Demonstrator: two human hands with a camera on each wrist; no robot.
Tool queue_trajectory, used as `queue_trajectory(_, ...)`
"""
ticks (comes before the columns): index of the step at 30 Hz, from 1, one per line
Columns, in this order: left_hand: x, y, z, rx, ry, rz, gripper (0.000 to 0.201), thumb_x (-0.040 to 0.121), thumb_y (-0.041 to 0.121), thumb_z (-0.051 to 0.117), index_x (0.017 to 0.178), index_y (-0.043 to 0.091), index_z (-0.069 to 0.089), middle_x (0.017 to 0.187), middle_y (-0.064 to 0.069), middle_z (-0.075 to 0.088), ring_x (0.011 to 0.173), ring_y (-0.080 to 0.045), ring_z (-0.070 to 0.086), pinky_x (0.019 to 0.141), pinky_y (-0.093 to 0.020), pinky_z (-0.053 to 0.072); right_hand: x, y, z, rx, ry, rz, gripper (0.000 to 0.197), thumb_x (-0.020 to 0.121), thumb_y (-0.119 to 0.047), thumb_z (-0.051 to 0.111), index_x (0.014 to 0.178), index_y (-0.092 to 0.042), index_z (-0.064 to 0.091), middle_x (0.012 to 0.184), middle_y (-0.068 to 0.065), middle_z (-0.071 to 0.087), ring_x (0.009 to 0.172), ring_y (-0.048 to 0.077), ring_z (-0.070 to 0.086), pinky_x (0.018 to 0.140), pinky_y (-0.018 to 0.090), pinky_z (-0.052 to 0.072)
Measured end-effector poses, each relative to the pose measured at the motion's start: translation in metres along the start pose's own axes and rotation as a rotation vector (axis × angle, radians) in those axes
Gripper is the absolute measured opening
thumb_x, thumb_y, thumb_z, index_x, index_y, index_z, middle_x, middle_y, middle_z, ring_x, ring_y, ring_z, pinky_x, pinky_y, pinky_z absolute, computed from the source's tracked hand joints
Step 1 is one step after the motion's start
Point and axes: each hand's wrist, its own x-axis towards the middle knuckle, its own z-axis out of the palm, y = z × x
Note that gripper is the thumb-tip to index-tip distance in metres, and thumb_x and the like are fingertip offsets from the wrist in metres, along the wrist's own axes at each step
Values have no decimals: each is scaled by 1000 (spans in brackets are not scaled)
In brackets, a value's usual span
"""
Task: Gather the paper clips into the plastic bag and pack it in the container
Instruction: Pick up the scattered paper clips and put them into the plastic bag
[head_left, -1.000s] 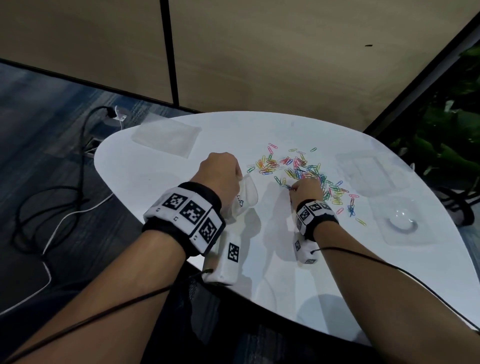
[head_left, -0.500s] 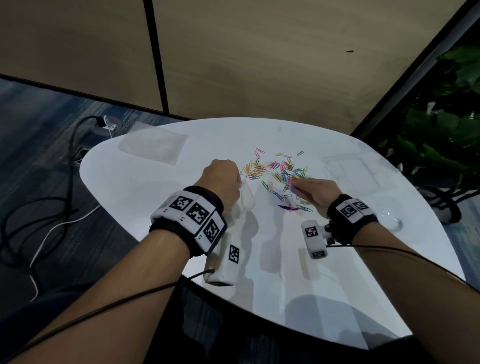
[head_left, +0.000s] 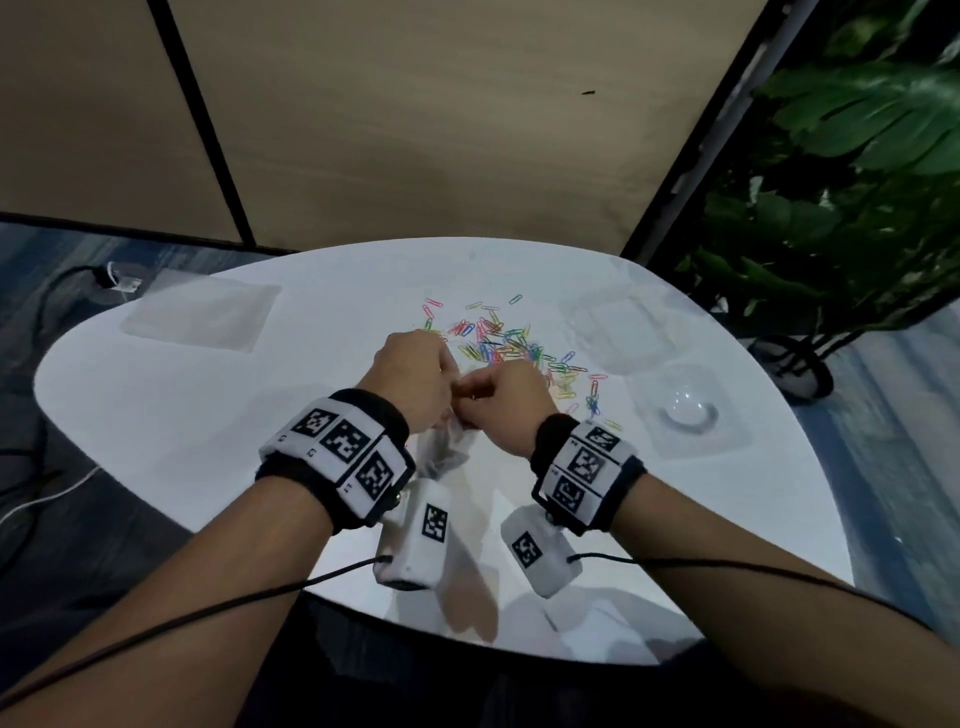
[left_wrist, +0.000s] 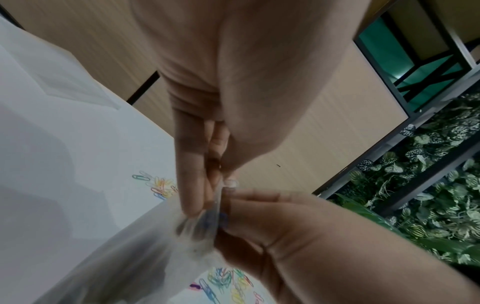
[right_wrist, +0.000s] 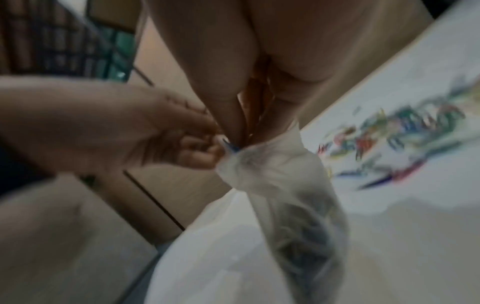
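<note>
Head view places both hands together above the near half of the white surface (head_left: 156, 415), with the plastic bag (head_left: 441, 457) hanging between them. The left hand (head_left: 410, 379) pinches the bag's mouth, its grip clamped on the film between thumb and fingers (left_wrist: 192, 185). The right hand (head_left: 504, 400) is pressed against the opening, fingertips drawn together on a blue paper clip (right_wrist: 231, 147) at the mouth. Some clips already show as a dark mass low in the bag in the right wrist view.

Most of the paper clips (head_left: 509, 348) lie loose on the surface just beyond the hands. The clear container (head_left: 685, 410) sits well apart, to the right; a flat clear sheet (head_left: 202, 317) lies far left.

Assessment: loading is at an early stage. The step is done well if the left hand spreads the mouth wider rather than pinching it flat, and the right hand releases only once the clip is past the rim. Risk: a clip catching on the film and falling back.
</note>
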Motion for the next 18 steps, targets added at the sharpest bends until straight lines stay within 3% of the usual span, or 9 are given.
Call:
queue_trajectory(2,3,5,5,9,-4,13,22,95,0,52,81,10,66,75,-16,71,64,-32,75,68,-44,64,1,-3,-3,-276,4,-108,25,82,2,57,86,-9,79,71,5,69,67,19,62,64,24,48)
queue_trajectory(5,9,9,10,27,4,31,23,95,1,52,82,9,68,77,-17,72,66,-33,75,70,-44,64,6,-8,-14,-520,-115,-148,25,89,-4,52,98,-9,75,91,14,71,85,25,58,81,31,51)
queue_trajectory(7,15,11,12,32,11,32,22,94,2,52,83,11,68,79,-17,72,66,-33,75,70,-44,64,9,-11,-27,-509,-201,-163,24,91,-8,53,99,-10,75,86,10,69,79,21,58,77,27,49)
queue_trajectory(9,20,11,12,40,21,27,19,95,3,53,86,12,67,81,-16,71,65,-32,75,70,-43,64,12,-12,-44,-359,-186,-174,22,90,-6,55,96,-11,76,78,3,70,68,15,64,68,22,53)
queue_trajectory(11,23,9,11,33,32,20,15,96,4,54,91,11,67,80,-13,70,63,-29,75,70,-42,64,20,-1,-65,-141,-61,-69,21,89,-3,58,95,-10,76,83,8,74,66,18,70,66,31,62)
queue_trajectory(13,24,6,9,31,40,17,13,97,6,55,92,10,67,77,-9,68,61,-26,75,67,-41,64,34,24,-87,-206,64,71,20,89,-8,63,105,-13,74,99,11,74,73,19,72,72,35,63)
queue_trajectory(16,21,4,6,49,39,17,13,96,5,55,93,10,67,79,-8,66,62,-26,75,66,-41,65,49,86,-106,-649,-35,400,60,87,-36,68,139,-13,48,136,12,58,119,28,59,101,35,49)
queue_trajectory(18,19,4,4,73,40,23,15,96,4,55,94,12,67,84,-9,67,64,-26,75,67,-40,65,49,121,-98,-702,-122,558,81,86,-50,64,148,-13,28,146,16,46,129,32,50,107,40,42)
